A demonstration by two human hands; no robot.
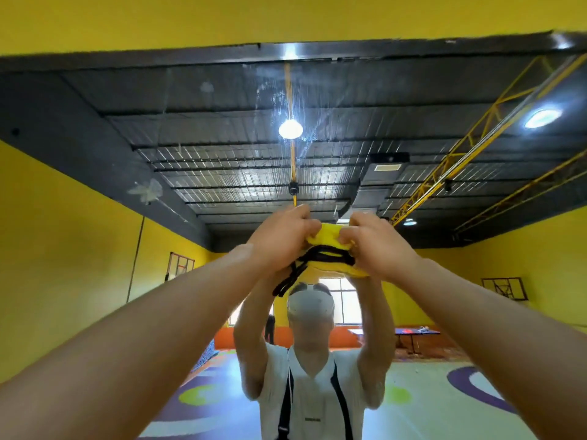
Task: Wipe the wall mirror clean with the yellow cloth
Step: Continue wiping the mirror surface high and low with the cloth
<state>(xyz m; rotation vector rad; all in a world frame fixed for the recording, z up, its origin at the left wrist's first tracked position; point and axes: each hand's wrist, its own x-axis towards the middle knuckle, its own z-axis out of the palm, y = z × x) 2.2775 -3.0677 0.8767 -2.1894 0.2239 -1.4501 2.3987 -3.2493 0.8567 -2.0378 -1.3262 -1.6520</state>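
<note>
The wall mirror (203,160) fills most of the view, its top edge under a yellow wall strip. Smears and splash marks show on the glass near the reflected ceiling lamp. The yellow cloth (330,236), bunched with a dark cord across it, is held against the glass at the centre. My left hand (282,236) grips its left side and my right hand (378,246) grips its right side, both arms raised. My own reflection with raised arms stands just below the cloth.
A whitish smudge (147,190) sits on the left part of the glass. The mirror reflects a hall with yellow walls, a dark ceiling, yellow trusses, a painted floor and a table (416,333) at the back right.
</note>
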